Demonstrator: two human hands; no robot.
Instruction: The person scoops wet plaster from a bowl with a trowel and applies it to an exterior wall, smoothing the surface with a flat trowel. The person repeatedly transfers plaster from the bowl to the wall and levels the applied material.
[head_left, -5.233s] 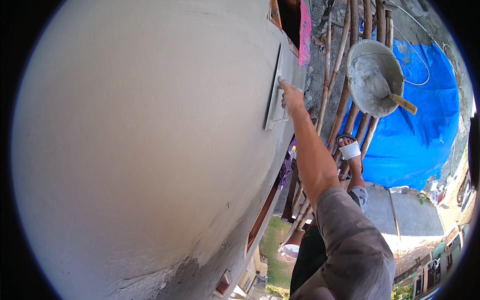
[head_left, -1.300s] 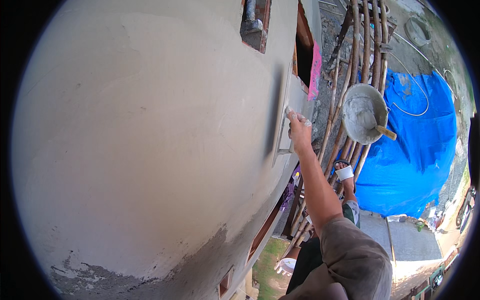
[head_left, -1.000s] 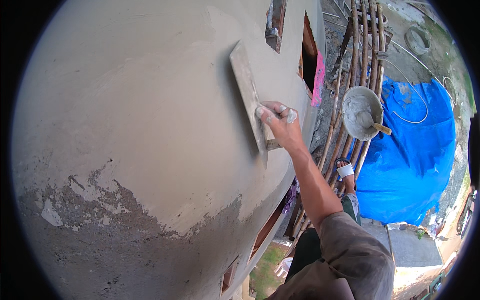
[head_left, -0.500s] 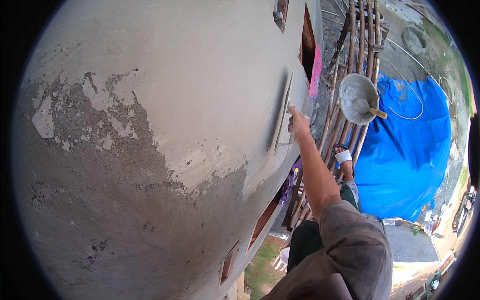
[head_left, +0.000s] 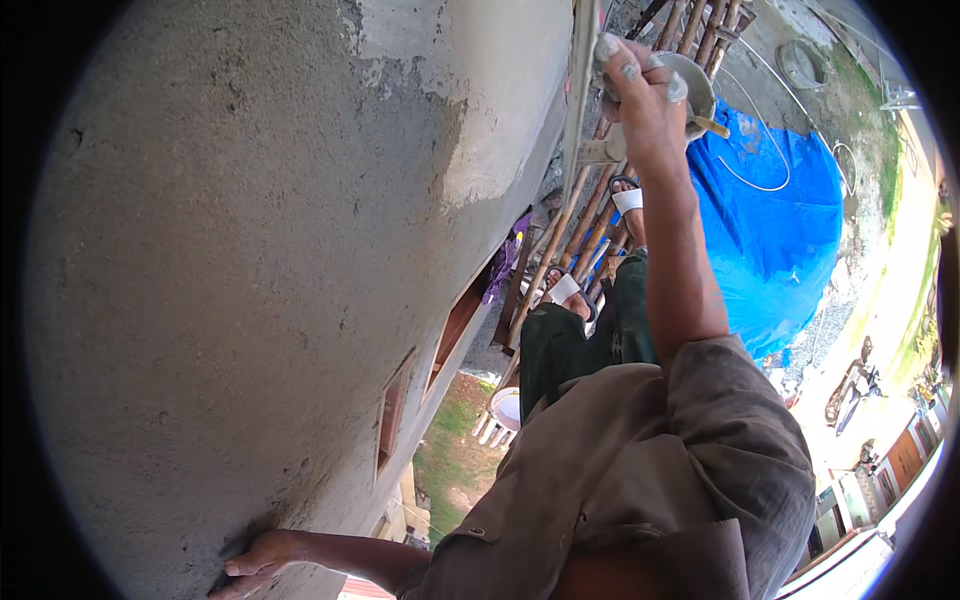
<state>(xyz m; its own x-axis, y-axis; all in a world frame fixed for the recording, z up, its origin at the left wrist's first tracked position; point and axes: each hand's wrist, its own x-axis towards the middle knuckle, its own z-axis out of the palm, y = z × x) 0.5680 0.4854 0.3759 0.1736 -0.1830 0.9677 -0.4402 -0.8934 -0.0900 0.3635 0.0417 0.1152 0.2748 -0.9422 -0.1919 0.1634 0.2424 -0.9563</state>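
Note:
My right hand, smeared with grey plaster, is closed round a long plastering trowel, whose blade shows nearly edge-on beside the wall. Whether the blade touches the wall I cannot tell. Low on the left, my left hand rests on the rough grey wall with its fingers stretched out, holding nothing. Smooth pale plaster covers the upper part of the wall and ends in a ragged edge. Behind my right hand a bucket is partly hidden; a tool's wooden handle sticks out over its rim.
My sandalled feet stand on scaffold poles high along the wall. Window openings break the wall, with purple cloth hanging near one. A blue tarp lies below on the right. A white plastic chair is on the ground.
The view has swung toward the lower, rough wall and my body. My right hand and the trowel have shifted from the smooth plaster to in front of the bucket. My left hand has come into view.

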